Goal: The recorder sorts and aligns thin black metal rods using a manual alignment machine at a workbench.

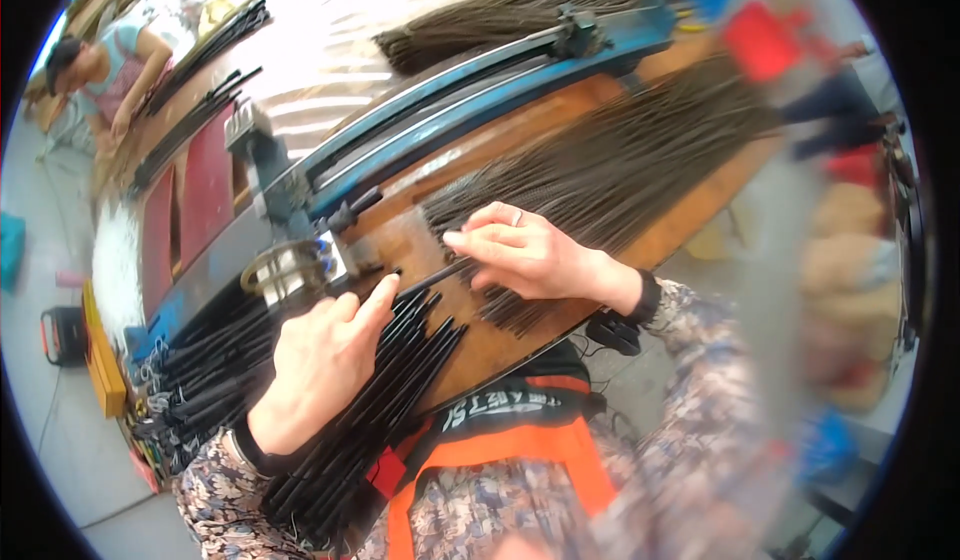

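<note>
- Pinched between the fingers of the right hand (530, 255) is one thin black rod (432, 278), its free end pointing left toward the left hand (325, 360).
- Left hand lies palm-down with fingers curled on a thick bundle of black rods (350, 430), index finger stretched out so its tip meets the end of the single rod; whether it actually clamps anything I cannot tell.
- That bundle runs diagonally from the lower left up to the middle of the wooden bench (480, 345), just under both hands.
- Right beside the right hand, a wide fan of thin dark wires (620, 160) spreads over the bench toward the upper right.
- Behind the hands, a long blue metal rail (470, 100) crosses the bench, with a round metal fitting (285, 270) at its near end, just left of the left index finger.
- Further up, another bunch of dark wires (500, 20) lies past the rail.
- Far upper left, another person (105, 65) bends over a separate table.
</note>
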Demonstrator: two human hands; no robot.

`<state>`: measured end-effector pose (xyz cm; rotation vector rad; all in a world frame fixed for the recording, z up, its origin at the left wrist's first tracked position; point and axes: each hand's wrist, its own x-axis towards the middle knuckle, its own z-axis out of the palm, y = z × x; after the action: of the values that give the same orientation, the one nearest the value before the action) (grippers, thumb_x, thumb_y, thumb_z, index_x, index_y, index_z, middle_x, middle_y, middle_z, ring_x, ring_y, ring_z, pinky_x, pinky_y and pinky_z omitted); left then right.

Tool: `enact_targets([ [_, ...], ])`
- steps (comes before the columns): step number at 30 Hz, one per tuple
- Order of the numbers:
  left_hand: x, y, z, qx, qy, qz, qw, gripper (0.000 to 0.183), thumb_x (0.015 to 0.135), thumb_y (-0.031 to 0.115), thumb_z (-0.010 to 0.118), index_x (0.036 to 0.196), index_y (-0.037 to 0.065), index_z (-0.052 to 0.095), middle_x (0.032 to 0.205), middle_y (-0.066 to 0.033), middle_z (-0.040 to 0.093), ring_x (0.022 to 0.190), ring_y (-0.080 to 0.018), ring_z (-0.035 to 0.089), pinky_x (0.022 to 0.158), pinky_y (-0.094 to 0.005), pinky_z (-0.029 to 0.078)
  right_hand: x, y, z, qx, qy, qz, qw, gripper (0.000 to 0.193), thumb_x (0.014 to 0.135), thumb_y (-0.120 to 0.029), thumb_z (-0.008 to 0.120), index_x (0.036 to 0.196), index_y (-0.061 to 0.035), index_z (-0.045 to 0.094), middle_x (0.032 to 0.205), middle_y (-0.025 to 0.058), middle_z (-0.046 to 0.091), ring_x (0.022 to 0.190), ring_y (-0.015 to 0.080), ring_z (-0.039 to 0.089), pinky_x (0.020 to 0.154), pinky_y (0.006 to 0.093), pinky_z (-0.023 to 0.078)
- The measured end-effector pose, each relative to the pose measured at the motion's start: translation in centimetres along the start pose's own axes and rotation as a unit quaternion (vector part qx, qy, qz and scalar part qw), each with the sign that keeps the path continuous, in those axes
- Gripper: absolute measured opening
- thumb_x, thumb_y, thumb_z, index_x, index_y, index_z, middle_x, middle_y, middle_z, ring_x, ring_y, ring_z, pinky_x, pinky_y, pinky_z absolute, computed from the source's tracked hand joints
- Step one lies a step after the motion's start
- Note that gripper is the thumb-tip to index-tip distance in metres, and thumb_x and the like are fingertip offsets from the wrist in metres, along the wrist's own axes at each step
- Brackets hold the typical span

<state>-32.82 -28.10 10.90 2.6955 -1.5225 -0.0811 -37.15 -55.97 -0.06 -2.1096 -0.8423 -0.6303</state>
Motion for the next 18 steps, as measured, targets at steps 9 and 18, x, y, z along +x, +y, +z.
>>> enact_targets([
  [9, 11.0, -0.6, -1.5, 0.025, 0.086, 0.129, 0.988, 0.022, 0.084, 0.004, 0.063, 0.105, 0.001, 0.061, 0.083, -0.0112, 0.057, 0.079, -0.0295, 0.062, 0.066, -0.0404, 0.052, -0.6, 3.5, -8.5, -0.204, 0.077, 0.124, 0.968, 0.069, 0.081, -0.029, 0.082, 0.142, -0.009, 0.054, 0.057, 0.007, 0.053, 0.049, 0.0168, 0.054, 0.051, 0.0312, 0.047],
  [18, 17.1, 0.1, -0.2, 0.018, 0.071, 0.156, 0.985, 0.026, 0.091, 0.017, 0.064, 0.115, 0.01, 0.06, 0.074, -0.0074, 0.059, 0.065, -0.0289, 0.065, 0.056, -0.0409, 0.052, -4.0, 7.7, -14.9, -0.241, 0.046, 0.159, 0.956, 0.057, 0.08, -0.025, 0.082, 0.132, -0.0155, 0.064, 0.088, 0.0105, 0.073, 0.072, 0.0207, 0.071, 0.066, 0.0347, 0.055],
])
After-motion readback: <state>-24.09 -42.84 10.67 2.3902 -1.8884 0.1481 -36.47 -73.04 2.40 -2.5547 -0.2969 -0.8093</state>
